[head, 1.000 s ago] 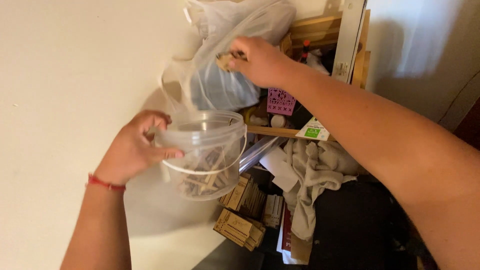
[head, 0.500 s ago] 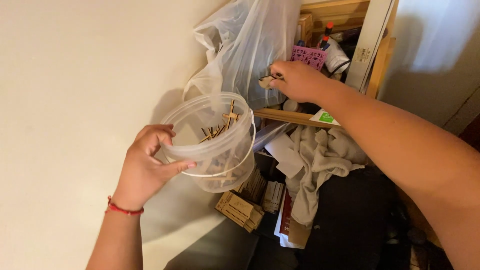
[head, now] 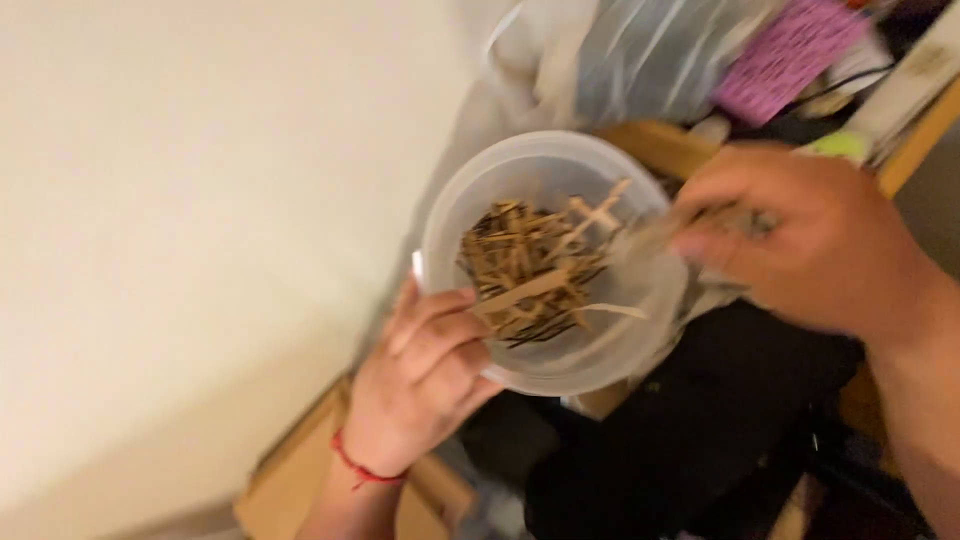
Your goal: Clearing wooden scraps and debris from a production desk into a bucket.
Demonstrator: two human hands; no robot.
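Note:
My left hand grips a clear round plastic tub by its near side, tilted so its mouth faces me. Inside lies a heap of thin wooden sticks. My right hand, blurred by motion, sits at the tub's right rim with its fingers pinched on a few more wooden sticks. A red string bracelet circles my left wrist.
A pale wall fills the left side. Behind the tub hangs a translucent plastic bag, with a pink perforated item and wooden shelving at the upper right. Dark clutter lies below; a cardboard box is lower left.
My right hand came down from the plastic bag to the tub's rim with sticks in its fingers. The tub has tipped toward me and the view has moved closer.

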